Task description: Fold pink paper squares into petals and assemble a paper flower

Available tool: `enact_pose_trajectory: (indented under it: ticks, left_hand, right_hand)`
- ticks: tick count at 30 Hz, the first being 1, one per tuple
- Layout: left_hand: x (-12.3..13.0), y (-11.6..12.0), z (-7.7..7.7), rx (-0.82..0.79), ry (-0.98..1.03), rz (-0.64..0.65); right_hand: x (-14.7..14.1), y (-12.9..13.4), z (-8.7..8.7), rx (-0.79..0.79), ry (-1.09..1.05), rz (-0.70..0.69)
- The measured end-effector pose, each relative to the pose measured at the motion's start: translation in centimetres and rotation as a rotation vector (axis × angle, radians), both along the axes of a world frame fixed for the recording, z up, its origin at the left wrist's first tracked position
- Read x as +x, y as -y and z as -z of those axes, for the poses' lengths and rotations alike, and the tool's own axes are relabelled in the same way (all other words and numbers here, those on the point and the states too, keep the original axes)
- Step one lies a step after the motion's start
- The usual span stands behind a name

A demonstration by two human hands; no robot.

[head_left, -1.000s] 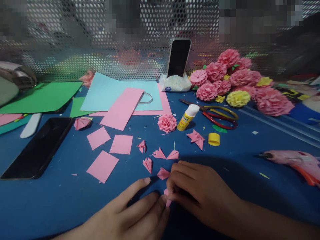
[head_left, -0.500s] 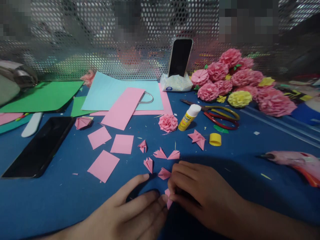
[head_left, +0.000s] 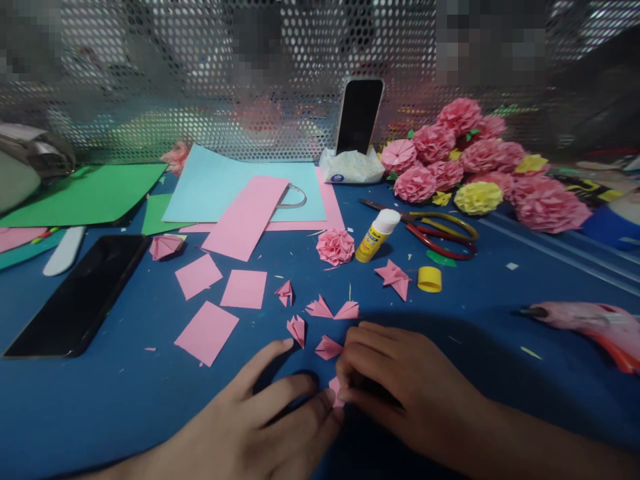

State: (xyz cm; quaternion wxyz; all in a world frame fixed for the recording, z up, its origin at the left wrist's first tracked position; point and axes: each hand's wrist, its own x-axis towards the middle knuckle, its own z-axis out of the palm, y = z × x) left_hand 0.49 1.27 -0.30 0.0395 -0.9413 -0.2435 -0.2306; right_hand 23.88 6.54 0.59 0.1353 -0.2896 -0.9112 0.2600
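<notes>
Near the table's front edge, my right hand (head_left: 400,390) is closed in a pinch on a small folded pink paper piece (head_left: 335,392). My left hand (head_left: 275,427) meets it from the lower left, its lower fingertips gripping the piece's near edge. The outer fingers of this hand are spread over the blue table. Part of the paper is hidden by fingers. Just beyond the hands lie several small folded pink paper petals, one petal (head_left: 329,347) beside my right fingers and another petal (head_left: 297,331) by an outer left fingertip. Three pink paper squares (head_left: 207,333) lie to the left.
A glue stick (head_left: 377,236), its yellow cap (head_left: 429,279), scissors (head_left: 440,233) and a paper flower (head_left: 335,247) lie farther back. A glue gun (head_left: 585,320) rests at right, a black phone (head_left: 80,293) at left. Paper flowers (head_left: 460,153) are piled before a perforated metal panel (head_left: 200,100).
My left fingers have shifted slightly along the folded paper, and the outer fingertip has moved a little up and left. My right hand has hardly moved.
</notes>
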Motion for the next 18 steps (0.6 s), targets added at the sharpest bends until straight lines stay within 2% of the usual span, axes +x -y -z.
enact_pose_trajectory:
  ticks: [3,5,8,11,15,18]
  left_hand:
    - [0.2,0.1,0.0,-0.004,0.004,-0.021]
    - [0.3,0.1,0.0,0.000,0.017,-0.039]
    - [0.5,0.0,0.2,0.069,0.068,-0.021]
    - [0.4,0.1,0.2,0.050,0.000,-0.010]
    - [0.0,0.2,0.3,0.087,-0.087,0.005]
    - [-0.2,0.3,0.2,0.099,-0.138,0.010]
  right_hand:
    - [0.5,-0.1,0.2,-0.013,-0.039,0.013]
    - [1.0,-0.1,0.3,0.024,-0.052,-0.029]
    - [1.7,-0.1,0.1,0.173,-0.048,-0.147]
    - [2.0,0.2,-0.5,0.279,0.007,-0.228]
    - [1.5,1.3,-1.2,0.378,0.086,-0.144]
    - [1.4,2.7,-1.1,0.535,0.106,-0.074]
